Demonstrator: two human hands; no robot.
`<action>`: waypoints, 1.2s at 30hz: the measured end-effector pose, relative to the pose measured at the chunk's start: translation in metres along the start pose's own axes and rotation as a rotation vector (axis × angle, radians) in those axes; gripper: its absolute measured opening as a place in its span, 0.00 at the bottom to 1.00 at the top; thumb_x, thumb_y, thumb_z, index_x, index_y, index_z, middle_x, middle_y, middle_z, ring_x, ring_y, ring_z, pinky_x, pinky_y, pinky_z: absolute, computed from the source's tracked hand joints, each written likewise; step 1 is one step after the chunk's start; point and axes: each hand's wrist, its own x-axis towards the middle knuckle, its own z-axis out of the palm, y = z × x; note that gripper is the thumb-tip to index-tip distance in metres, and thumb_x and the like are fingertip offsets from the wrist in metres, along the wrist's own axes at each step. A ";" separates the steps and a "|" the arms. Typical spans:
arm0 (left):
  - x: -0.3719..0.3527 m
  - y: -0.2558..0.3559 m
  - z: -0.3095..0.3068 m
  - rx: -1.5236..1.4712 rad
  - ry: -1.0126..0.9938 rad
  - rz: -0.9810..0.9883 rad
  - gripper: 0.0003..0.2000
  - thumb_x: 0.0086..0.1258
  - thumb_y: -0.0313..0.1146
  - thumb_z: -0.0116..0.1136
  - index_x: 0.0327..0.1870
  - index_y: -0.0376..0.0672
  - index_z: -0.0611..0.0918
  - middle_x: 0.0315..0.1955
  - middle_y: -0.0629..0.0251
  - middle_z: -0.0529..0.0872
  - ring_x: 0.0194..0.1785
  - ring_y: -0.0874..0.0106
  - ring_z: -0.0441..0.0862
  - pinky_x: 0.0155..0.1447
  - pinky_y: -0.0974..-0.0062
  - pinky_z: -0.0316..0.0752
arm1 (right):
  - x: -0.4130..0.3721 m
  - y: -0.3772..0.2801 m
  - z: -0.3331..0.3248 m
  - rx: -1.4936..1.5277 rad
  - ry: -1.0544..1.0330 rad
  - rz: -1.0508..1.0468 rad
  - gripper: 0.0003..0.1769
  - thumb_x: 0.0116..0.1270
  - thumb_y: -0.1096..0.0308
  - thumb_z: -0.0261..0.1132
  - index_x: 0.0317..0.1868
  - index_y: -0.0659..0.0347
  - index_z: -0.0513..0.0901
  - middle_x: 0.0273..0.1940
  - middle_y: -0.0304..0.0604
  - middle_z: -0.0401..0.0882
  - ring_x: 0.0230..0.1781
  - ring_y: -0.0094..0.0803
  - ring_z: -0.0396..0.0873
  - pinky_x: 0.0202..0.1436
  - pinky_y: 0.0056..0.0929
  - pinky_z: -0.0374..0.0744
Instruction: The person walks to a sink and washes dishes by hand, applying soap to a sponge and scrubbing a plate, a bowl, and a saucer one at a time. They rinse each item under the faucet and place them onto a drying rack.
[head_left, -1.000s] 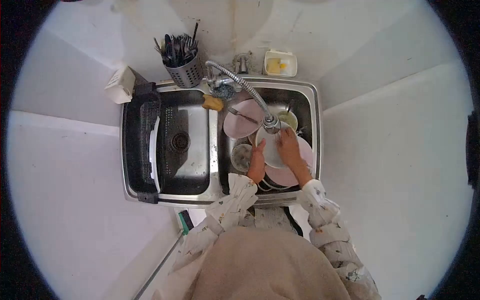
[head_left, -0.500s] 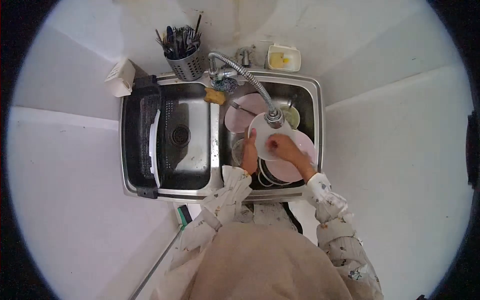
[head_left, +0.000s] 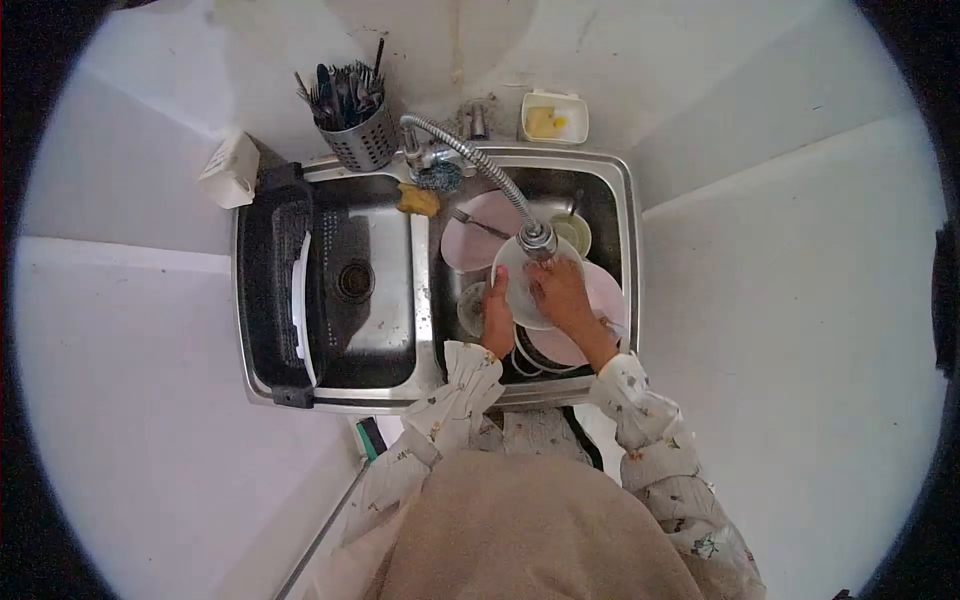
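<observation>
A white plate (head_left: 514,300) is tilted over the right basin, under the spout head (head_left: 537,241) of a flexible metal tap. My left hand (head_left: 496,314) grips its left edge, thumb on the upper face. The fingers of my right hand (head_left: 562,296) rest on the plate's inner surface, bent and slightly apart; I make out nothing in them. Below lie a pink plate (head_left: 603,292) at the right and another pink plate (head_left: 470,240) with a fork (head_left: 481,224) on it. A greenish bowl (head_left: 572,232) sits behind, and a clear bowl (head_left: 471,308) is partly hidden by my left hand.
The left basin (head_left: 385,345) holds a black rack (head_left: 290,240) with a white plate (head_left: 301,310) standing in it. A yellow sponge (head_left: 418,200) lies on the divider near a scouring pad (head_left: 437,177). Behind stand a cutlery holder (head_left: 362,143) and a white tub (head_left: 570,118).
My right hand has moved across the white plate toward its upper part, and its fingers have loosened from a fist-like curl. My left hand still holds the edge. The whole view has shifted slightly.
</observation>
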 end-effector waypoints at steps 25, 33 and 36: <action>-0.092 0.059 -0.147 1.341 0.368 0.532 0.19 0.74 0.41 0.39 0.55 0.36 0.73 0.51 0.48 0.76 0.53 0.51 0.73 0.57 0.60 0.68 | -0.016 -0.087 0.035 1.408 -0.084 0.528 0.39 0.48 0.77 0.53 0.66 0.57 0.60 0.59 0.45 0.67 0.59 0.39 0.66 0.65 0.37 0.63; -0.042 0.036 -0.195 0.900 0.248 -0.045 0.28 0.72 0.51 0.39 0.60 0.35 0.68 0.53 0.40 0.73 0.56 0.46 0.72 0.58 0.57 0.66 | 0.021 -0.156 0.022 0.627 0.040 -0.026 0.40 0.47 0.83 0.53 0.66 0.57 0.62 0.61 0.53 0.65 0.61 0.49 0.63 0.67 0.40 0.57; -0.028 0.026 -0.198 0.946 0.292 0.105 0.29 0.72 0.51 0.39 0.62 0.34 0.66 0.55 0.40 0.71 0.61 0.48 0.67 0.62 0.59 0.62 | 0.022 -0.168 0.019 0.637 -0.033 0.097 0.39 0.47 0.84 0.52 0.65 0.56 0.63 0.62 0.53 0.63 0.62 0.50 0.62 0.69 0.40 0.55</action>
